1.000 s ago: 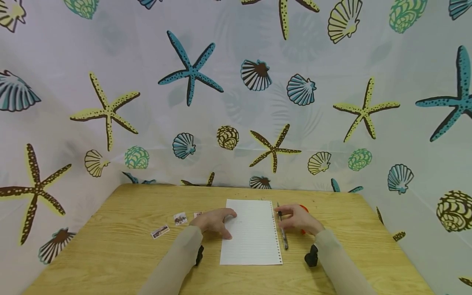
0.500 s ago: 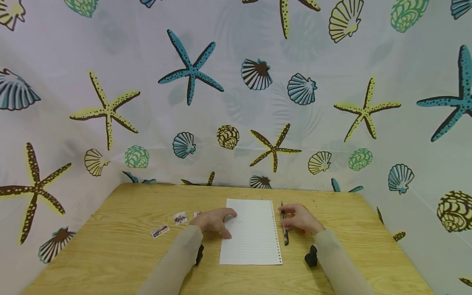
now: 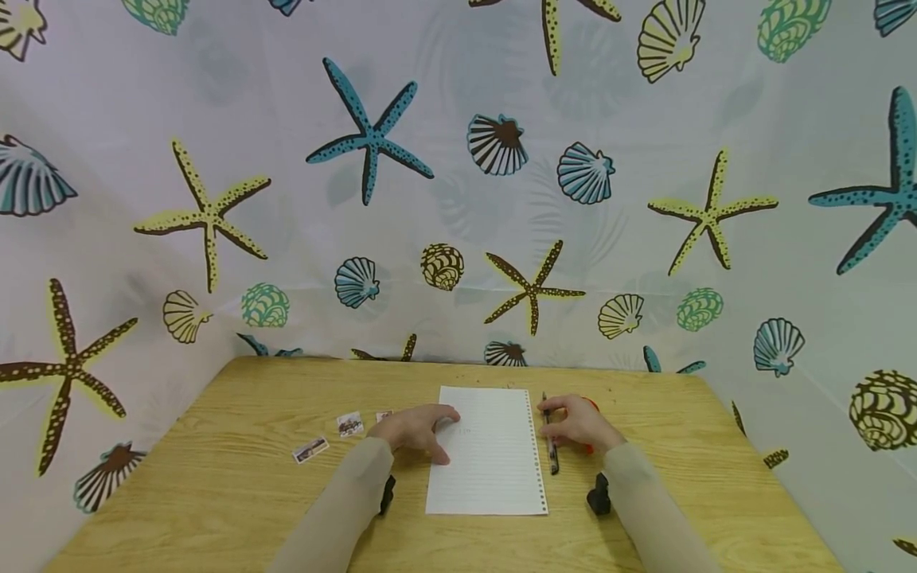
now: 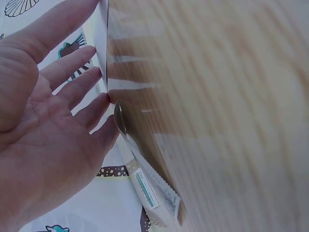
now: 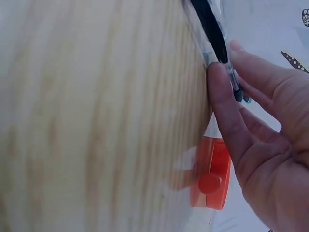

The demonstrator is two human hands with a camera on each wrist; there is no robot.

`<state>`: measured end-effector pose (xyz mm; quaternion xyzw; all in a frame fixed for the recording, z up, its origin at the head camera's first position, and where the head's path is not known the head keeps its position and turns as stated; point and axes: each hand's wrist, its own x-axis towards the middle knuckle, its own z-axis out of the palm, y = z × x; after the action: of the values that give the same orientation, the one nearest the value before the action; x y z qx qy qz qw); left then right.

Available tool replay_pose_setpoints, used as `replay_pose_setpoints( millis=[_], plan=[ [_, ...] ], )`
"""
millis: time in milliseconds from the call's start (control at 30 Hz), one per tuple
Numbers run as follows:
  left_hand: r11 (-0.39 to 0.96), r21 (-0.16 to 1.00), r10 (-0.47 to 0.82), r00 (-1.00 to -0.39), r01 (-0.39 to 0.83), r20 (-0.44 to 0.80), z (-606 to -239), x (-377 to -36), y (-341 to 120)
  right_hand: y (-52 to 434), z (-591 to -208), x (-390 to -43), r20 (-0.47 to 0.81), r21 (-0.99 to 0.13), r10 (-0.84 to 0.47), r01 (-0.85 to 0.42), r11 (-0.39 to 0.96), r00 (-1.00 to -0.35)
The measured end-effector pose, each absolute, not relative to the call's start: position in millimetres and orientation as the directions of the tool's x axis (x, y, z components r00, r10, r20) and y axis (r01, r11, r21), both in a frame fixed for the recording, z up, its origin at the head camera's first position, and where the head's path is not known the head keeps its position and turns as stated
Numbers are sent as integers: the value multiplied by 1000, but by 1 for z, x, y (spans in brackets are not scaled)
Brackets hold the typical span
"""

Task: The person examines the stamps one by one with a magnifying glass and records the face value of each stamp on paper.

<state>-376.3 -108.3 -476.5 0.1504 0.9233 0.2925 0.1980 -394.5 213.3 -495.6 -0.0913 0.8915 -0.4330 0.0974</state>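
Observation:
A sheet of lined paper (image 3: 490, 469) with punched holes along its right edge lies on the wooden table. My left hand (image 3: 411, 428) rests at its left edge, fingers spread and nearly straight, thumb apart. Faint marks show near the fingertips. Just right of the sheet, my right hand (image 3: 582, 422) pinches a dark pen (image 3: 552, 458) between thumb and fingers. The right wrist view shows the clear-barrelled pen (image 5: 212, 31) at the fingertips. Behind that hand sits a red rounded object (image 5: 212, 176) with a knob, mostly hidden in the head view; its kind is unclear.
Small stamp-like pictures (image 3: 311, 450) lie left of the paper, one partly behind the left hand. In the left wrist view, one curled piece with a toothed edge (image 4: 154, 171) lifts off the table. A shell-patterned cloth (image 3: 458, 199) hangs around the table (image 3: 215, 477).
The pen has come up slightly and shifted a little right, then slightly back left, with the right hand. The left hand and paper stay in place.

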Motion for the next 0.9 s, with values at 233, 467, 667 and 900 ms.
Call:
replay_pose_setpoints(
  millis=[233, 467, 667, 900],
  plan=[
    [771, 618, 398, -872, 151, -284, -474, -377, -108, 212, -493, -397, -87, -777, -266, -102, 622, -960],
    [763, 629, 405, -868, 148, -288, -477, -377, -110, 211, -495, -394, -79, -754, -266, -117, 647, -961],
    [758, 632, 410, -871, 159, -272, -474, -374, -109, 211, -493, -394, -57, -742, -277, -145, 655, -959],
    [765, 627, 395, -876, 147, -276, -474, -373, -108, 212, -494, -394, -85, -752, -276, -120, 648, -957]
  ],
)
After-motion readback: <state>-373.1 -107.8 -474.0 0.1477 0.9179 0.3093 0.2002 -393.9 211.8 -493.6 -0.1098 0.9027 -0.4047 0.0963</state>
